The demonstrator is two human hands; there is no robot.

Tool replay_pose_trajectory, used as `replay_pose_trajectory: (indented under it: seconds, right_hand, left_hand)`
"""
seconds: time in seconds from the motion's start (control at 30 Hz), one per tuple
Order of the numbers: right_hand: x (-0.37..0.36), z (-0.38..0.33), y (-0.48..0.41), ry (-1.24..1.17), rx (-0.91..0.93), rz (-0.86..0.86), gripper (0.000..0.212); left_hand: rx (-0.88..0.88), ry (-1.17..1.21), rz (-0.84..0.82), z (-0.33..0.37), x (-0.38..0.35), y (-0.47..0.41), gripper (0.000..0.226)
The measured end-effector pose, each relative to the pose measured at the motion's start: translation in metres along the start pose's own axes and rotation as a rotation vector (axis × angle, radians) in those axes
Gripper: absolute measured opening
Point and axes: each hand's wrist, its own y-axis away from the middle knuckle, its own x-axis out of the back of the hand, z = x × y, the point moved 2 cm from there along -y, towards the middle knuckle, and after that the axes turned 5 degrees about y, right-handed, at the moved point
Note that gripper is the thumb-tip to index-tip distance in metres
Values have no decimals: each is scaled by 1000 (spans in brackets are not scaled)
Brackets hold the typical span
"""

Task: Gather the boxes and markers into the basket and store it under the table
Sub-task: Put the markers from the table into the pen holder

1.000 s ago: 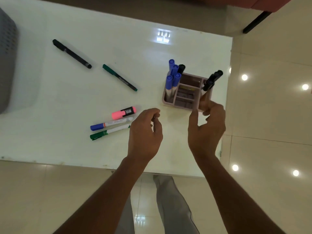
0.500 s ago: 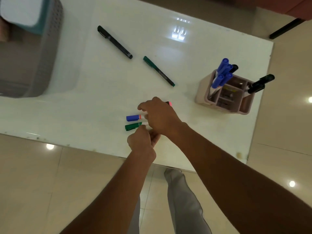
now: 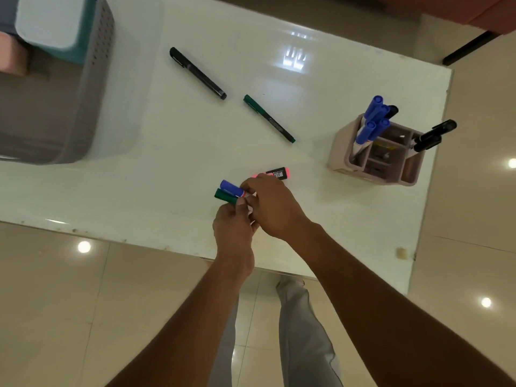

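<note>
Meeting fingertip-to-fingertip, left hand (image 3: 233, 229) pinches green marker (image 3: 224, 196), right hand (image 3: 273, 209) pinches blue marker (image 3: 231, 187).

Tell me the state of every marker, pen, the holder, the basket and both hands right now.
Blue-capped marker: capped, gripped by right hand.
Green-capped marker: capped, pinched by left hand.
Pink highlighter: lying flat, partly behind the right hand.
Black pen: capped, lying loose.
Green pen: lying loose.
Pen holder: upright, holding blue and black markers.
Basket: on the table, boxes inside.
</note>
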Motion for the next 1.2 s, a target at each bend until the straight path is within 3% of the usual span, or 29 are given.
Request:
replay_pose_trajectory:
  seconds: [0.1,0.27,0.47,0.57,0.8,1.2]
  right_hand:
    - [15,19,26,-231,-77,196,23]
    - [66,67,82,-591,-209,506,20]
    - [141,123,136,-643,-225,822,19]
    - [159,151,146,-608,-247,952,18]
    - [144,183,120,-654,-244,935,20]
    - [119,207,108,-596,-325,856,45]
  left_hand:
    - [-211,-141,-121,7,-15,23,9]
    - [-503,-447,-380,19,-82,63,20]
    - [-735,-572,-648,20,-172,114,24]
    - [-821,-623,-676,10,-208,121,24]
    - [-975,-802,-610,-16,-228,104,25]
    - [-1035,-898,-485,-42,-226,84,32]
